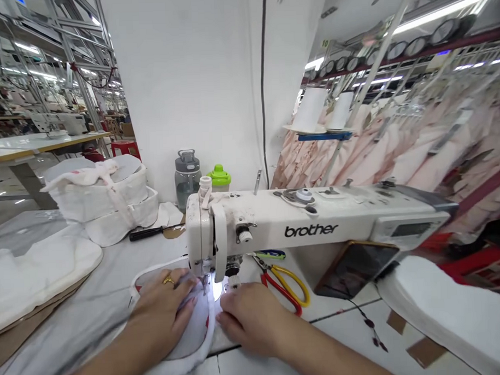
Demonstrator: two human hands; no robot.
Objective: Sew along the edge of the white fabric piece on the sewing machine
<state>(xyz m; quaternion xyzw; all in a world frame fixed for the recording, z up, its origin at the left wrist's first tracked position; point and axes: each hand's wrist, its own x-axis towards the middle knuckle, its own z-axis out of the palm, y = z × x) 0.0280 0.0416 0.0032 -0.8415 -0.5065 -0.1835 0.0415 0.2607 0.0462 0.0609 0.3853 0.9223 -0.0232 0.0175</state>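
Under the needle area of a white sewing machine (pixel 312 221) lies a grey mesh piece with a thick white edge (pixel 190 362). My left hand (pixel 166 308), with a ring on one finger, rests on the mesh with its fingers spread, left of the needle. Just right of the needle, my right hand (pixel 252 318) is closed near the white edge; its fingertips are bent under, and what they hold, if anything, is hidden. A small lamp lights the spot between both hands.
Scissors with red and yellow handles (pixel 294 281) lie behind my right hand. A dark phone (pixel 355 268) leans on the machine. Bundled white pieces (pixel 98 193), a screwdriver (pixel 147 233) and a bottle (pixel 187 179) stand or lie left. White pieces (pixel 451 312) are stacked right.
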